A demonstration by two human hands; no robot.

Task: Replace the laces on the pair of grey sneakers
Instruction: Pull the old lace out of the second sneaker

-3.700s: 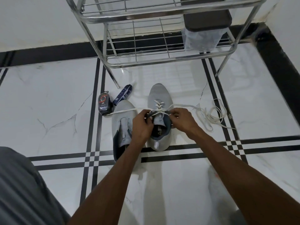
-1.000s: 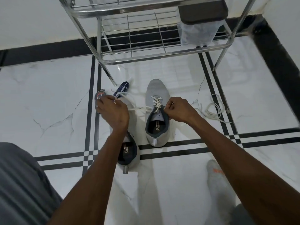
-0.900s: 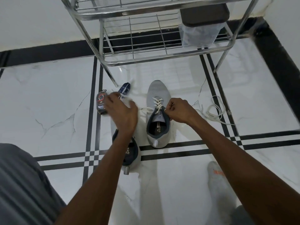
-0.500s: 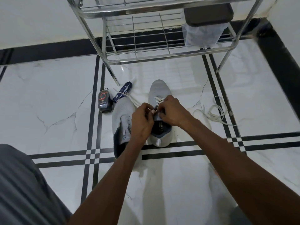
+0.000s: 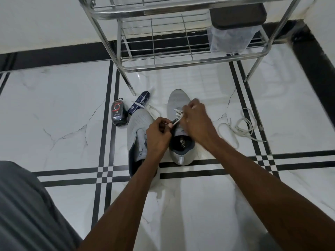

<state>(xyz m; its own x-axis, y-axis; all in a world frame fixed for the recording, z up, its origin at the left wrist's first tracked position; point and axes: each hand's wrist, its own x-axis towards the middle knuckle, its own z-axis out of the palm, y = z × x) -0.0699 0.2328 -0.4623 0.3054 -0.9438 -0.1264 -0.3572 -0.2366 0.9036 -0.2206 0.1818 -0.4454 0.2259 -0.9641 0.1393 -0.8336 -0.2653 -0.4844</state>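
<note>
The white lace [image 5: 178,115] could slip out of the holes if you let go or pull too hard, and the loose lace end [image 5: 151,110] at 11 o'clock could snag on the other shoe. Your left hand [image 5: 158,135] is curled tight, pinching the lace tip. Your right hand [image 5: 196,120] is curled over the lace rows, but you cannot tell just what it pinches. The right sneaker [image 5: 178,100] sits at 12 o'clock on the floor [image 5: 54,115], the left sneaker [image 5: 138,127] just beside it. Another lace [image 5: 243,128] lies at 3 o'clock.
</note>
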